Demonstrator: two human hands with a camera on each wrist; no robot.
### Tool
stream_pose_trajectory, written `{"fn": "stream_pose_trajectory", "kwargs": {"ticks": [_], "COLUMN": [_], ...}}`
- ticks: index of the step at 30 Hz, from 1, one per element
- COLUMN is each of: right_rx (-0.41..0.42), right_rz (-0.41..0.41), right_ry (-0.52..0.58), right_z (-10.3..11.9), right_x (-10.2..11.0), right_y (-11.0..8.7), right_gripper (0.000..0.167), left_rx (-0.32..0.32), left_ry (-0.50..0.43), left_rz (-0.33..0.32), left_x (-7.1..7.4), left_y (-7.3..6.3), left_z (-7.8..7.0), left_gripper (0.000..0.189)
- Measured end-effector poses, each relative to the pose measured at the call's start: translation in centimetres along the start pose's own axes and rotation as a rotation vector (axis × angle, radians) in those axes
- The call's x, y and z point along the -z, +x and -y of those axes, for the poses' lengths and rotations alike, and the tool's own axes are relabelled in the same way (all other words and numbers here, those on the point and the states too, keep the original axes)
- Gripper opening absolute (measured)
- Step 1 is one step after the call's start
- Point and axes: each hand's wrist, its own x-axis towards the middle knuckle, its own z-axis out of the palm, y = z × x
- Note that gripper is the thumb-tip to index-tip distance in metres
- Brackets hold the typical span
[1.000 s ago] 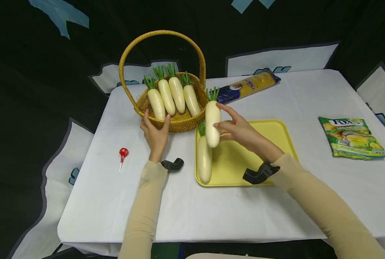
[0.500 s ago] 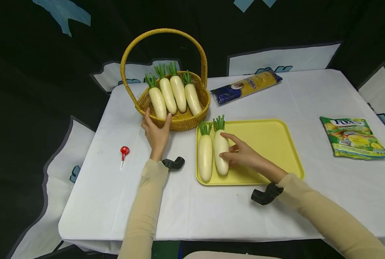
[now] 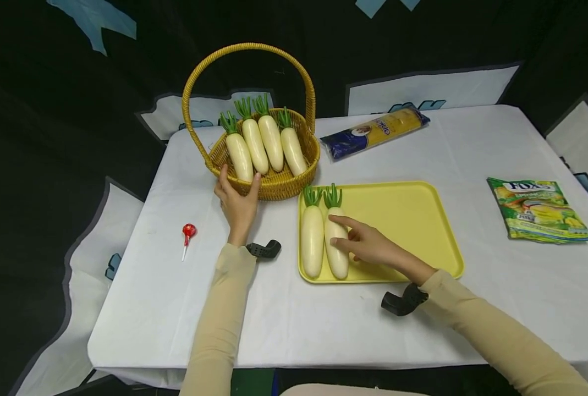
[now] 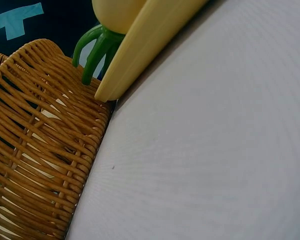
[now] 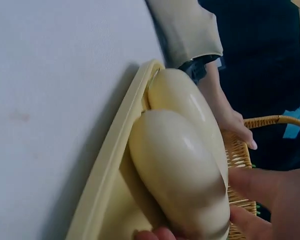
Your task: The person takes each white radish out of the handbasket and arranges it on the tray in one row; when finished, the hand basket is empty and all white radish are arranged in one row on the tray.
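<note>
In the head view my left hand (image 3: 239,212) grips the near rim of a wicker basket (image 3: 279,191), with several white radishes (image 3: 269,143) inside, green tops toward the back. My right hand (image 3: 370,243) holds a white radish (image 3: 336,263) between thumb and fingers. That radish lies on the left part of a yellow tray (image 3: 402,214), close beside another white radish (image 3: 312,242). The right wrist view shows my fingers (image 5: 255,185) against the held radish (image 5: 180,160). In the left wrist view the basket's woven side (image 4: 45,145) stands near the tray edge (image 4: 140,50); the left hand is outside that view.
A red lollipop (image 3: 188,231) lies left of my left hand. Behind the tray is a blue and yellow pasta packet (image 3: 375,133). A green FOX'S candy bag (image 3: 539,212) lies at the right of the white-covered table (image 3: 363,330).
My right hand has brought the radish from beside the basket down onto the tray, then slightly left against the other radish. My left hand has stayed at the basket.
</note>
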Motion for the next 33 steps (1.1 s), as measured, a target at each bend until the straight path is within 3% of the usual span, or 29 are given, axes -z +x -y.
{"fn": "stream_pose_trajectory", "kwargs": {"ticks": [4, 7, 12, 17, 26, 30, 33], "right_rx": [0.084, 0.090, 0.081, 0.129, 0.150, 0.174, 0.246], "right_rz": [-0.053, -0.085, -0.104, -0.129, -0.189, -0.243, -0.322], "right_ry": [-0.099, -0.132, -0.136, -0.144, -0.155, -0.129, -0.091], "right_z": [0.0, 0.1, 0.5, 1.0, 1.7, 2.4, 3.1], "right_x": [0.1, 0.2, 0.7, 1.0, 1.2, 1.3, 1.3], "right_y": [0.3, 0.5, 0.9, 1.2, 1.6, 2.1, 3.0], "right_gripper": [0.052, 0.049, 0.041, 0.033, 0.029, 0.030, 0.029], "left_rx": [0.004, 0.006, 0.003, 0.004, -0.006, -0.013, -0.014], "left_ry": [0.001, 0.000, 0.000, -0.001, -0.006, -0.007, -0.009], "left_rz": [0.005, 0.007, 0.003, -0.001, 0.003, 0.004, -0.003], "left_x": [0.0, 0.0, -0.1, -0.2, -0.1, 0.0, 0.1], "left_y": [-0.1, -0.1, 0.0, 0.2, 0.0, -0.1, -0.1], "left_z": [0.0, 0.0, 0.0, 0.0, 0.0, 0.0, 0.1], "left_gripper": [0.088, 0.089, 0.089, 0.088, 0.087, 0.087, 0.087]}}
